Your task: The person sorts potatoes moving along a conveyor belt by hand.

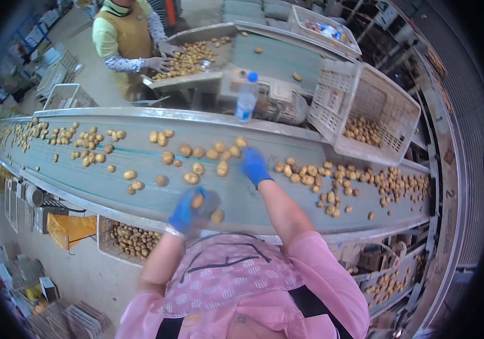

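Observation:
Before me runs a conveyor belt [242, 203] with potatoes scattered over it. My left hand [184, 212], in a blue glove, holds a potato [198, 201] above the belt's near side. A single potato [217, 216] lies just to the right of that hand. Farther across, my right hand [254, 166], also gloved in blue, is over the belt beside a loose group of potatoes [223, 154]. Its fingers are blurred and partly hidden, so whether they grip anything is unclear. A denser spread of potatoes [309, 173] lies to its right.
A water bottle [247, 98] stands by the belt's far rail [161, 115]. A tilted plastic crate [394, 114] holding potatoes rests at the far right. Below the near edge is another potato crate [129, 241]. Across the belt, a gloved co-worker [129, 42] handles potatoes in a chute [187, 80].

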Tool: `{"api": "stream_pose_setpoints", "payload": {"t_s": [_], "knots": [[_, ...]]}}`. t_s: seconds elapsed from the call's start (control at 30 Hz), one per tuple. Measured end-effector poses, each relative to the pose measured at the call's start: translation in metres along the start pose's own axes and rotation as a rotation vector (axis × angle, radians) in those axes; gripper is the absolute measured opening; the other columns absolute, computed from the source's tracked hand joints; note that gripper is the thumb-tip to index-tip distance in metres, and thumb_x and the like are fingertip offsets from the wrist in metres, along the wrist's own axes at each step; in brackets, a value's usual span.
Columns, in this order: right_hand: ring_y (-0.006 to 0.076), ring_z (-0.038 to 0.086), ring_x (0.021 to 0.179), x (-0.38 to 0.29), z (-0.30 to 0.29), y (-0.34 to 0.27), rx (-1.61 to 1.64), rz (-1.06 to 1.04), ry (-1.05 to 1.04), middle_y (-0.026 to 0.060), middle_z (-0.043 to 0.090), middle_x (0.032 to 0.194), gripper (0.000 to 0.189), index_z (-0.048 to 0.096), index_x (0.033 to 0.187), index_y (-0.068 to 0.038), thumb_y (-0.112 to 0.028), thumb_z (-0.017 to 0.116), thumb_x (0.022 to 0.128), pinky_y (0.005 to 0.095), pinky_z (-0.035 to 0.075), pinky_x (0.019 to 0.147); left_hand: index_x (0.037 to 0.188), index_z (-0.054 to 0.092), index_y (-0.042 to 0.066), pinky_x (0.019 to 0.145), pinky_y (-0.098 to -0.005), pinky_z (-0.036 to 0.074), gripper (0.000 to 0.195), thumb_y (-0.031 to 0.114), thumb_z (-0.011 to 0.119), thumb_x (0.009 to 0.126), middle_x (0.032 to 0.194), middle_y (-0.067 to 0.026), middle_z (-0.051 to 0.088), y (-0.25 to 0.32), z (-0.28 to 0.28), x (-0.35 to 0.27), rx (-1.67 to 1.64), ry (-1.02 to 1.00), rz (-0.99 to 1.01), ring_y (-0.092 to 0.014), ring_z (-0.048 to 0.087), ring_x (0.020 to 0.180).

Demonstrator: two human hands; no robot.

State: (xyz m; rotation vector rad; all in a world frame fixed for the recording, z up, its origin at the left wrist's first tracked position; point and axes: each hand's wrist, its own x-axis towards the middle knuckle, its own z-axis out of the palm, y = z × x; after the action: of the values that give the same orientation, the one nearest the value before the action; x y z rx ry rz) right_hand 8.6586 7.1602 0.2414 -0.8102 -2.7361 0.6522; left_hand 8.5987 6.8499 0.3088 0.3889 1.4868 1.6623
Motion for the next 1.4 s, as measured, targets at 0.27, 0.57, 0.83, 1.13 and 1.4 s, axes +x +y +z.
{"api": "stream_pose_setpoints", "payload": {"t_s": [0.27,0.57,0.83,1.13,1.4], "knots": [[0.0369,0.056,0.122,-0.125,-0.021,-0.055,0.449,-0.373,-0.308,0.0214,0.056,0.134,0.055,0.048,0.141,-0.009,-0.031,0.060,0.091,0.0456,0.045,0.103,0.138,0.036,-0.001,0.101,-0.0367,0.047,0.074,0.012,0.079,0.079,0.131,-0.0163,0.053,-0.022,0.086,-0.003,0.376,-0.161,0.187,-0.025,0.055,0.119],[0.0394,0.056,0.115,-0.205,-0.096,-0.010,0.573,-0.007,-0.147,0.0220,0.052,0.134,0.055,0.050,0.138,-0.008,-0.028,0.062,0.089,0.0445,0.046,0.099,0.132,0.053,0.008,0.099,-0.0417,0.048,0.055,0.052,0.043,0.101,0.123,-0.0100,0.061,-0.089,0.164,0.036,-0.846,-0.212,-0.362,-0.026,0.059,0.113],[0.0357,0.067,0.099,-0.341,-0.225,0.181,-0.057,0.551,-0.278,0.0172,0.069,0.105,0.034,0.070,0.110,-0.013,-0.032,0.070,0.081,0.0439,0.053,0.089,0.123,0.063,0.003,0.107,-0.0448,0.039,0.051,0.036,0.071,0.086,0.135,-0.0227,0.055,-0.062,0.148,0.108,1.003,0.671,0.597,-0.040,0.048,0.128],[0.0311,0.063,0.102,-0.147,-0.184,0.149,-0.284,-0.153,0.222,0.0109,0.066,0.112,0.041,0.064,0.114,-0.010,-0.029,0.066,0.079,0.0475,0.042,0.098,0.105,0.066,0.005,0.086,-0.0475,0.048,0.043,0.037,0.074,0.079,0.104,-0.0234,0.063,-0.042,0.089,0.102,1.387,0.414,0.293,-0.040,0.059,0.102],[0.0371,0.069,0.094,-0.050,-0.132,0.136,0.098,-0.048,-0.193,0.0224,0.070,0.102,0.032,0.066,0.111,-0.007,-0.023,0.065,0.083,0.0450,0.054,0.080,0.103,0.069,0.010,0.102,-0.0406,0.044,0.030,0.038,0.062,0.095,0.124,-0.0138,0.064,-0.065,0.148,-0.079,-0.997,0.295,0.286,-0.025,0.057,0.118]]}}
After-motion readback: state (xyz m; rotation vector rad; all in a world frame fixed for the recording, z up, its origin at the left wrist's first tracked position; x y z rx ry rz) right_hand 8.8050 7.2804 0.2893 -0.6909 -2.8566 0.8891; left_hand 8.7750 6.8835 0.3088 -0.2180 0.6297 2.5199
